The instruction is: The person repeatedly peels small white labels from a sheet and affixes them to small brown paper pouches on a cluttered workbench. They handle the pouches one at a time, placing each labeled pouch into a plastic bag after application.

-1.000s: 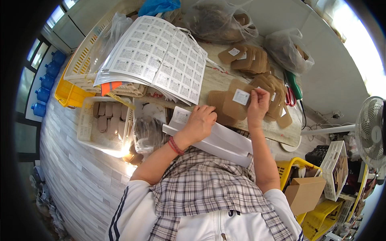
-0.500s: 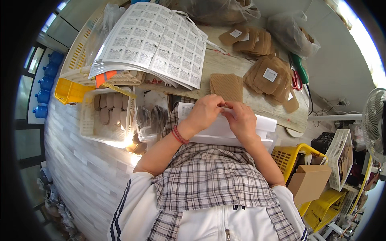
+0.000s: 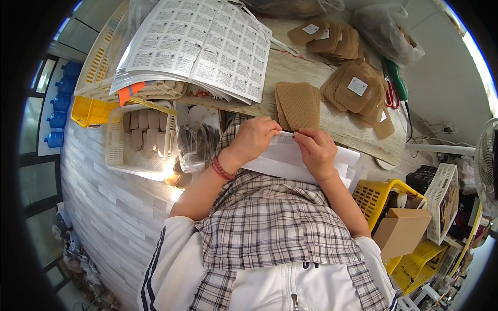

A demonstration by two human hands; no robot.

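Observation:
A small white printed label (image 3: 283, 138) is stretched between my two hands over my lap. My left hand (image 3: 255, 136) pinches its left end with thumb and forefinger. At the other end, the fingers of my right hand (image 3: 317, 152) are closed on the label. Beneath both hands, white paper sheets (image 3: 282, 161) lie across my lap, partly covered by the fingers. Just beyond the label, a small fanned stack of brown ribbed pads (image 3: 299, 107) sits at the table's near edge.
Sheets of printed labels (image 3: 197, 52) overhang the table's left part. Labelled brown pads (image 3: 358, 96) are piled at right, near red-handled scissors (image 3: 392, 96) and a green-handled tool (image 3: 397, 78). A white basket (image 3: 137, 142) stands low at left, a yellow crate (image 3: 371, 199) at right.
My hands have moved apart from near touching, and the label now shows between them. The view has shifted slightly. More of the brown pad stack is uncovered.

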